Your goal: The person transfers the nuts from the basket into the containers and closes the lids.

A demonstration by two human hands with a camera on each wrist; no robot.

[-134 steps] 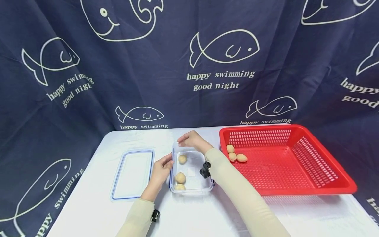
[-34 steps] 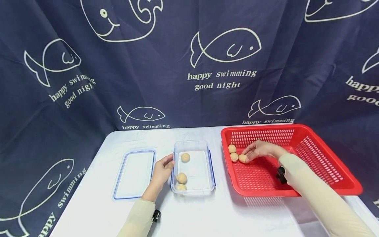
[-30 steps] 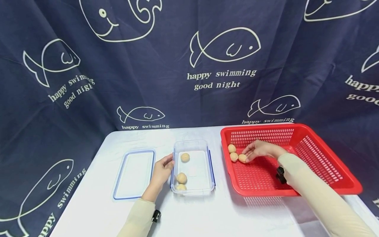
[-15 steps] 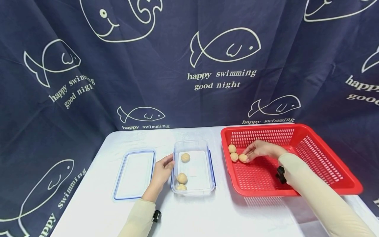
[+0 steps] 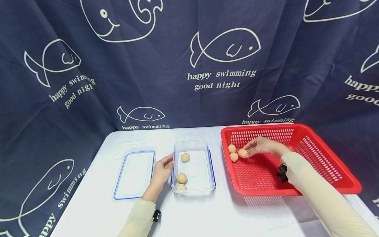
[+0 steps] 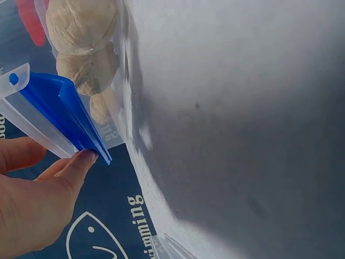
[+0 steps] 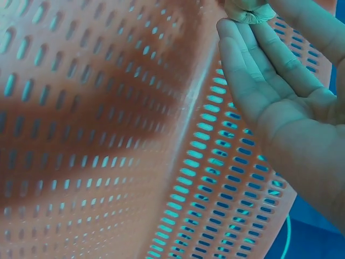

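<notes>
My right hand [image 5: 263,146] is over the left part of the red plastic basket [image 5: 328,189]. Its thumb and fingers pinch a walnut [image 5: 243,153], whose edge shows at the top of the right wrist view as a pale walnut [image 7: 249,12]. Two more walnuts [image 5: 234,156] lie against the basket's left wall. With my left hand [image 5: 162,171] I grip the left side of a clear food container [image 5: 193,191]; in the left wrist view the thumb presses its blue latch [image 6: 62,108]. Inside the container are three walnuts [image 5: 182,178], along its left side.
A clear lid with a blue seal [image 5: 134,174] lies on the white table [image 5: 189,217], left of the container. Behind the table hangs a dark blue curtain [image 5: 165,82] printed with fish. The basket's raised walls surround my right hand.
Over the last seconds my right hand moved from above the container into the basket. Since half a second ago it has raised the pinched walnut slightly. The left hand stays on the container.
</notes>
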